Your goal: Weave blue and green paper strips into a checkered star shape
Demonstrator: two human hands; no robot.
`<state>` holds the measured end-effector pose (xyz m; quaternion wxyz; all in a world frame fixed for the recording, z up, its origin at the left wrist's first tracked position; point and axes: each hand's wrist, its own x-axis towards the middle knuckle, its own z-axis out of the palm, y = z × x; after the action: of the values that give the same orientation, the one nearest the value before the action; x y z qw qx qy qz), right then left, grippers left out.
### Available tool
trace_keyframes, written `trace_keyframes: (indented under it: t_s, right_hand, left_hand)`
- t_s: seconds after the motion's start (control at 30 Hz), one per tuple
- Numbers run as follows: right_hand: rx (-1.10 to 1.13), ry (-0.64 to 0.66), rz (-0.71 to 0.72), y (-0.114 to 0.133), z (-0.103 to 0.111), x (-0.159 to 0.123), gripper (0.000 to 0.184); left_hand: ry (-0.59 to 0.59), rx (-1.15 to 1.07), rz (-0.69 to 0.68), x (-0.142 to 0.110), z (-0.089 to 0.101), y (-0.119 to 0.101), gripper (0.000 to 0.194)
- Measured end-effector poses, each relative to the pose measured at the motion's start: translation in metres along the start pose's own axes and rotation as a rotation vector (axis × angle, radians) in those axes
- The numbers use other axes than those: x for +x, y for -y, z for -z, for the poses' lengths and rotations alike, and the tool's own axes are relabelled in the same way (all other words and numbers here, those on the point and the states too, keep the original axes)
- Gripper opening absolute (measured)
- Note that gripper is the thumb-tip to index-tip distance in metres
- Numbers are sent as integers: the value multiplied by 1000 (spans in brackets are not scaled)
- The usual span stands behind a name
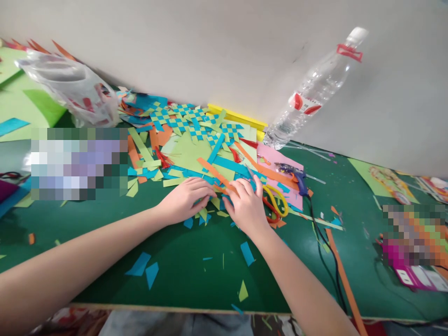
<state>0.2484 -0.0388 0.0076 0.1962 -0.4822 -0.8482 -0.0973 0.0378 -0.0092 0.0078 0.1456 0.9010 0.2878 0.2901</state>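
My left hand (191, 198) is closed, its thumb and fingertips pinched together at an end of an orange paper strip (215, 172). Across from it, my right hand (247, 203) has its fingers curled on the same strip, which sticks up and left between the hands. Just beside my right hand lies a pair of scissors (280, 200) with yellow and orange handles, blades partly hidden. Blue paper strips (231, 164) and green and blue scraps lie under and around both hands. Behind them are several woven blue-and-green checked pieces (180, 119) and red tassels (164, 158).
A glue gun (297, 177) rests on pink paper (280, 161), its black cord running to the front edge. A plastic bottle (315, 88) stands by the wall. At the left is a white plastic bag (80, 91); a long orange strip (345, 275) lies at right on the green table (196, 284).
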Motion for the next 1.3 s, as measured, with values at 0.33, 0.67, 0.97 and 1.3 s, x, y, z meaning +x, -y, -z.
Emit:
trace_keyframes:
  t_s: [0.33,0.67,0.97,1.3]
  right_hand:
    - [11,-1,-52,1,-2,-1,27]
    - [9,-34,-215,-2,-8,-1,50]
    - [0,-159,-380,-1,-3,1,45]
    - [68,-144,-311,1,-2,1,16]
  left_hand:
    - [-35,19,20,0,-1,2,21]
    - [-98,135,166,-1,2,8,21]
    - [-62,121,135,-1,1,5,22]
    - [-68,107,107,0,1,3,20]
